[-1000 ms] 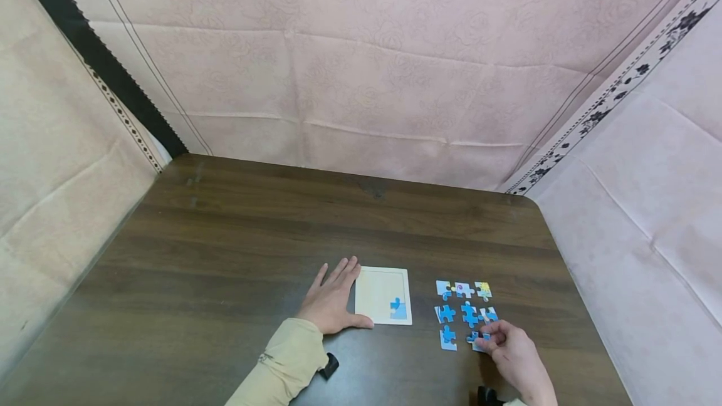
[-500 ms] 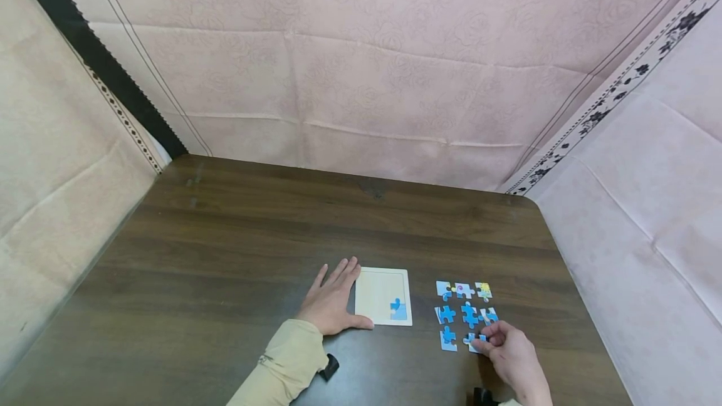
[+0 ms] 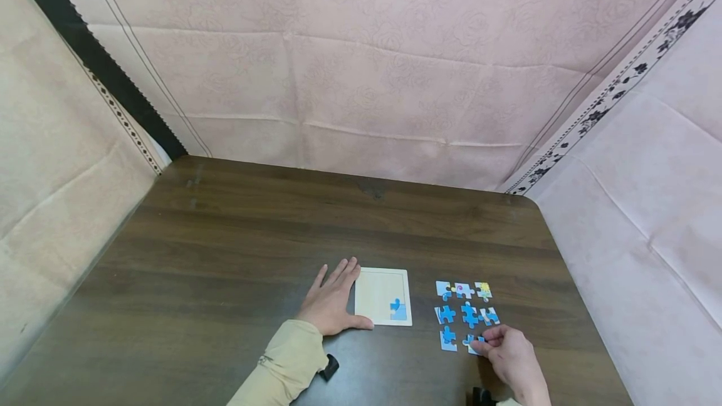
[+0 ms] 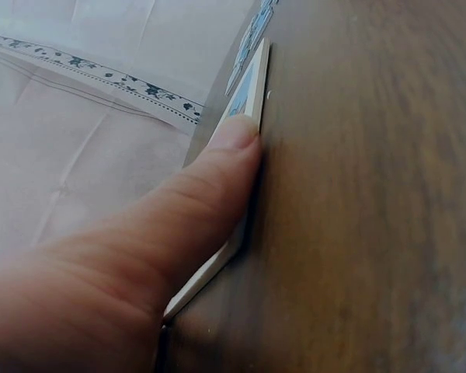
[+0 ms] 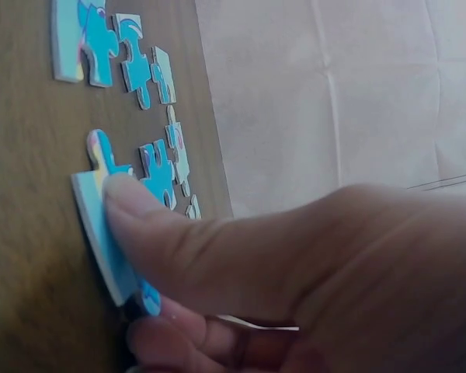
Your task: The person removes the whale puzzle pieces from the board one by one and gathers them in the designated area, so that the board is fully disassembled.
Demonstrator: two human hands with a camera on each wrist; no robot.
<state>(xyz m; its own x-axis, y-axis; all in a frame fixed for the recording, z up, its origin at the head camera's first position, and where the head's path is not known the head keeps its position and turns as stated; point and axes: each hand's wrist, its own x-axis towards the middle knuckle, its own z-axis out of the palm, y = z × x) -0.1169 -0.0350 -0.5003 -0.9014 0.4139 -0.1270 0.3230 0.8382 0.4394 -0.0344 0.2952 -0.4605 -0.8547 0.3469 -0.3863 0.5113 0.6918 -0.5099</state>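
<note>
My left hand [image 3: 333,306] lies with spread, straight fingers along the left edge of a shallow square puzzle tray [image 3: 372,290], its thumb on the near edge. One blue puzzle piece [image 3: 398,311] sits in the tray's near right corner. In the left wrist view the thumb [image 4: 194,194] presses on the tray's rim. My right hand [image 3: 514,359] pinches a blue and white puzzle piece [image 5: 95,214] at the near side of the loose pieces. Its thumb lies over the piece in the right wrist view, the curled fingers by the far edge, partly hidden.
Several loose puzzle pieces [image 3: 469,314] lie in rough rows to the right of the tray on the dark wooden table [image 3: 254,224]. Pale cloth [image 3: 366,80] hangs behind the table and at both sides. A black band [image 3: 329,367] is on the left wrist.
My right hand and the pinched puzzle piece have shifted slightly to the left. The left hand and the tray stay in place.
</note>
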